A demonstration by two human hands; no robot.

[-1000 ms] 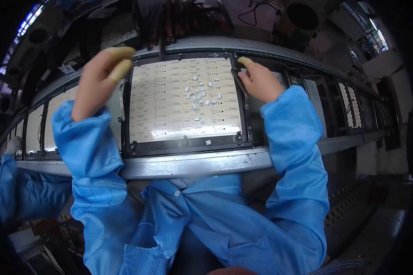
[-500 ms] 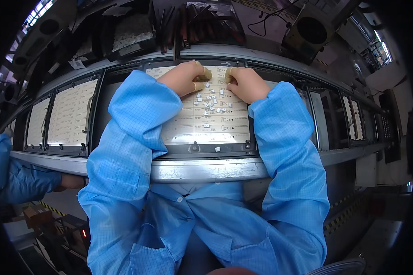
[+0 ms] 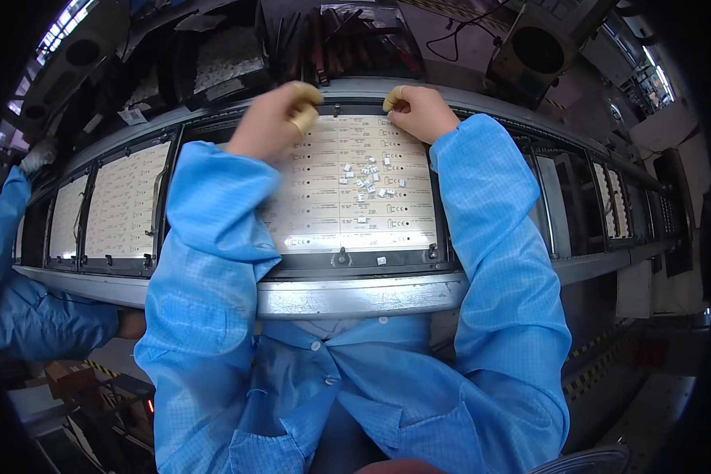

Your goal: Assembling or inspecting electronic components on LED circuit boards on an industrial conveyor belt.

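We have moved our left hand [image 3: 272,120] and right hand [image 3: 420,110] off the loose parts [image 3: 369,180] toward twelve o'clock, to the board's [image 3: 347,213] far edge.

The panel [image 3: 347,197] lies in a frame [image 3: 355,265] on the conveyor rail [image 3: 355,296]. Loose parts [image 3: 367,180] sit on the panel, right of centre. Left hand [image 3: 276,118] and right hand [image 3: 419,110] are at its far edge, probably touching. A second panel [image 3: 122,209] lies to the left.

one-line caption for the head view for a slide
Both hands at the far edge of a pale circuit panel strewn with small parts.
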